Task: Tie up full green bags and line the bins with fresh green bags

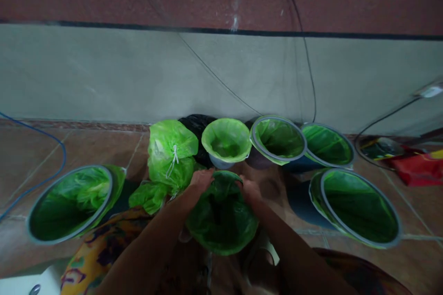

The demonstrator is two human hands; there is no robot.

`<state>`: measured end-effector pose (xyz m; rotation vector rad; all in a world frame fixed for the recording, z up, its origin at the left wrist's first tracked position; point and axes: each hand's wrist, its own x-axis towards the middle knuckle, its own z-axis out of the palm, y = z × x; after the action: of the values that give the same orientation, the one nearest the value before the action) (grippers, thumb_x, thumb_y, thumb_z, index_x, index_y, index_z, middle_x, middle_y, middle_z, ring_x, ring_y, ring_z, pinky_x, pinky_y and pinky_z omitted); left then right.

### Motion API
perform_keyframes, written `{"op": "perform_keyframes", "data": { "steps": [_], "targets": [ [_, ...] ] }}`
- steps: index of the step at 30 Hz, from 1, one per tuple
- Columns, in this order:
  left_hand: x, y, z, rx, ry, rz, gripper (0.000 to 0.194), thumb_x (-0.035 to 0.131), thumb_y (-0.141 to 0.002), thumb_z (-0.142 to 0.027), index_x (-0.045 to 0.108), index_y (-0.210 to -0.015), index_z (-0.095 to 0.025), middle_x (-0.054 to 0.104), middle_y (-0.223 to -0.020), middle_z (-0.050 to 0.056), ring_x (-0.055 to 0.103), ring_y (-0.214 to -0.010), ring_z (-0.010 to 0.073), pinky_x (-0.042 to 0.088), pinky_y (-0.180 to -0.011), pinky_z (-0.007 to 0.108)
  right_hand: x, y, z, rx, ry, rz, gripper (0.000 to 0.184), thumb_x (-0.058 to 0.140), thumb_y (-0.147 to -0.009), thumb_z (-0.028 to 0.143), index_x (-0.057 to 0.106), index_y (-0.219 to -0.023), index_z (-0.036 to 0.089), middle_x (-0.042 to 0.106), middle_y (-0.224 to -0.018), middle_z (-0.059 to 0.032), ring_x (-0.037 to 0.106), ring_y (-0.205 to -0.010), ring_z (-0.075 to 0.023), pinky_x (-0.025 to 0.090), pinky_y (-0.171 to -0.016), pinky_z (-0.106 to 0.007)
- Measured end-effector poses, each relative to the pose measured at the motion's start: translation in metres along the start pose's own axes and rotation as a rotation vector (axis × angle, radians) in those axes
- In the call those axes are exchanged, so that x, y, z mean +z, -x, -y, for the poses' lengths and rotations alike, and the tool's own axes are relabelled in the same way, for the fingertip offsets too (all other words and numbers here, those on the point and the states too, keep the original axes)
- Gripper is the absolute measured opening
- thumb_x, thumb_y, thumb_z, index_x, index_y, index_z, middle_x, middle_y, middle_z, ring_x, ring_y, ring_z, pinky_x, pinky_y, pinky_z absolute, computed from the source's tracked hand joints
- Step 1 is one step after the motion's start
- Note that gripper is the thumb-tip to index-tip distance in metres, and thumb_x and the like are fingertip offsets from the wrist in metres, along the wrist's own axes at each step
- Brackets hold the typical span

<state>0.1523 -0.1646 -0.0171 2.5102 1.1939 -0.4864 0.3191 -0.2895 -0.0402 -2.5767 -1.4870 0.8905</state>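
Note:
Between my forearms stands a bin lined with a green bin bag [224, 226], its mouth facing up at me. My left hand [201, 179] is closed on the far left part of the bag's edge at the rim. Across from it, my right hand [252, 190] grips the far right part of the same edge, its fingertips partly hidden by the rim. Just beyond my hands is a smaller bin with a pale green liner [226, 140]. Filled green bags [173, 147], one tied with white string, lie to the left of it.
Lined bins with grey rims stand at left [111, 193], back [304, 140], back right [351, 156] and right [399, 226]. A black bag [197, 124] leans by the wall. A blue cable [64, 147] runs along the left floor; a red bag [415, 168] lies far right.

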Motion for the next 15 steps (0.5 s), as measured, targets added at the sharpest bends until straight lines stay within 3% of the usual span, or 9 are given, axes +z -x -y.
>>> {"op": "perform_keyframes", "data": {
  "steps": [5,8,10,12,15],
  "targets": [
    [0.017,0.001,0.0,-0.005,0.0,-0.024,0.034,0.036,-0.095,-0.015,0.051,-0.124,-0.014,0.066,-0.111,0.017,0.065,-0.104,0.0261,0.049,-0.087,0.038,0.009,0.01,0.006,0.079,0.119,-0.032,0.037,0.035,-0.098,0.032,0.051,-0.126,0.014,0.07,-0.096,-0.0163,0.07,-0.09,-0.0278,0.048,-0.075,-0.035],
    [0.018,0.004,-0.005,-0.028,0.001,-0.069,0.042,0.031,-0.094,-0.01,0.045,-0.134,-0.013,0.063,-0.114,0.021,0.062,-0.108,0.0278,0.047,-0.09,0.041,0.012,0.013,0.01,0.118,0.194,-0.058,0.042,0.032,-0.098,0.027,0.044,-0.136,0.016,0.067,-0.105,-0.0174,0.069,-0.091,-0.0281,0.049,-0.073,-0.037],
    [0.012,0.008,-0.008,-0.041,0.002,-0.082,0.052,0.04,-0.092,-0.013,0.036,-0.144,-0.015,0.063,-0.117,0.021,0.06,-0.111,0.0293,0.044,-0.095,0.044,0.011,0.017,0.011,0.13,0.246,-0.116,0.049,0.033,-0.096,0.022,0.037,-0.144,0.018,0.064,-0.114,-0.0189,0.067,-0.096,-0.0289,0.048,-0.076,-0.04],
    [0.002,0.013,-0.008,-0.068,0.028,-0.082,0.072,0.059,-0.085,-0.022,0.028,-0.149,-0.019,0.06,-0.126,0.019,0.056,-0.118,0.0319,0.039,-0.101,0.049,0.008,0.025,0.014,0.112,0.286,-0.229,0.057,0.039,-0.093,0.021,0.03,-0.149,0.016,0.06,-0.121,-0.0205,0.062,-0.105,-0.0313,0.046,-0.084,-0.043],
    [-0.018,0.025,0.001,-0.181,0.151,-0.103,0.088,0.072,-0.073,-0.041,0.032,-0.147,-0.018,0.053,-0.138,0.018,0.049,-0.127,0.0363,0.036,-0.105,0.053,0.001,0.042,0.026,0.009,0.241,-0.35,0.061,0.047,-0.09,0.027,0.034,-0.148,0.014,0.056,-0.128,-0.0206,0.052,-0.118,-0.034,0.041,-0.095,-0.045]
  ]
}}
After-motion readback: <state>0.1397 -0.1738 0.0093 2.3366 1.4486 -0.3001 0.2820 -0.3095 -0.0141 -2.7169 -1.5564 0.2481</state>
